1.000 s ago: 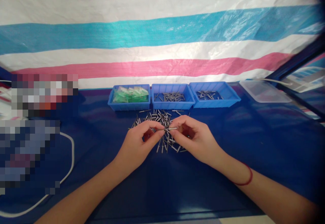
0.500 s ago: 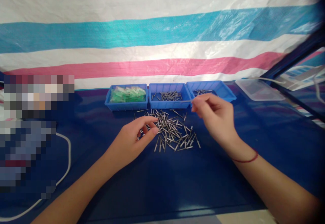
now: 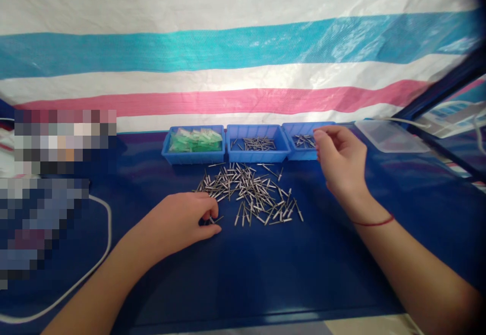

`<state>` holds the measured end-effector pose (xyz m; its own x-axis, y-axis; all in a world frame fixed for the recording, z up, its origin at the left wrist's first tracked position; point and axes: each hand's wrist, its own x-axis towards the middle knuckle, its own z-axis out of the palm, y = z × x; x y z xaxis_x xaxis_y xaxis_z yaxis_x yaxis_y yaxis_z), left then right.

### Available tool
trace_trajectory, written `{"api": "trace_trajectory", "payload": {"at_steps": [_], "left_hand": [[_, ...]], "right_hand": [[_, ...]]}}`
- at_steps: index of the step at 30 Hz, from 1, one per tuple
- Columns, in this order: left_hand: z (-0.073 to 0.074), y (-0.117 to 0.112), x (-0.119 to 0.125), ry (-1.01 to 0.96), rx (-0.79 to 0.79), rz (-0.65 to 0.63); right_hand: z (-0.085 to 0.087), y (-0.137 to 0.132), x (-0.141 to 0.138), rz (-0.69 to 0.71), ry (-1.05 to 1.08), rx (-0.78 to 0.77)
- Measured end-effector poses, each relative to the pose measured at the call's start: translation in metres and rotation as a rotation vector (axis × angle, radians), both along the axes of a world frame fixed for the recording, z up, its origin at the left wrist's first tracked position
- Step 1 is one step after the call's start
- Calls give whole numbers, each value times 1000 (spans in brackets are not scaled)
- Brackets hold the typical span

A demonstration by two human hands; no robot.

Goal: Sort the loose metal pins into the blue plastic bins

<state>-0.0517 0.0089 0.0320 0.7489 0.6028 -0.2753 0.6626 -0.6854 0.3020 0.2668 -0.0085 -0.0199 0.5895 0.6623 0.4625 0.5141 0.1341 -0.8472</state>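
A loose pile of pop rivets (image 3: 250, 188) lies on the dark blue table. At its left edge is my left hand (image 3: 182, 218), low over the table, fingers curled and thumb apart. One or two rivets show in the gap between thumb and fingers, not visibly gripped. My right hand (image 3: 343, 160) is pinched at the front of the right blue bin (image 3: 304, 156), covering its right part; what the fingertips hold, if anything, is hidden. Rivets lie in that bin and in the middle blue bin (image 3: 258, 157).
The left blue bin (image 3: 193, 158) holds green-and-clear plastic packets (image 3: 195, 140). A translucent lid (image 3: 391, 136) lies at the back right. A white cable (image 3: 110, 223) curves over the table's left side, beside blurred-out items. Striped sheeting (image 3: 228, 51) hangs behind.
My left hand has moved left and down from the pile's middle to its left edge, uncovering rivets. My right hand has shifted right along the right bin, still pinched.
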Motion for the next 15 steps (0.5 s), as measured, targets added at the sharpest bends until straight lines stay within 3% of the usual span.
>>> {"api": "trace_trajectory", "payload": {"at_steps": [8, 15], "left_hand": [[-7, -1, 10, 64, 93, -55], [-9, 6, 12, -63, 130, -45]], "right_hand": [[13, -28, -60, 286, -206, -73], [9, -40, -77, 680, -534, -78]]}}
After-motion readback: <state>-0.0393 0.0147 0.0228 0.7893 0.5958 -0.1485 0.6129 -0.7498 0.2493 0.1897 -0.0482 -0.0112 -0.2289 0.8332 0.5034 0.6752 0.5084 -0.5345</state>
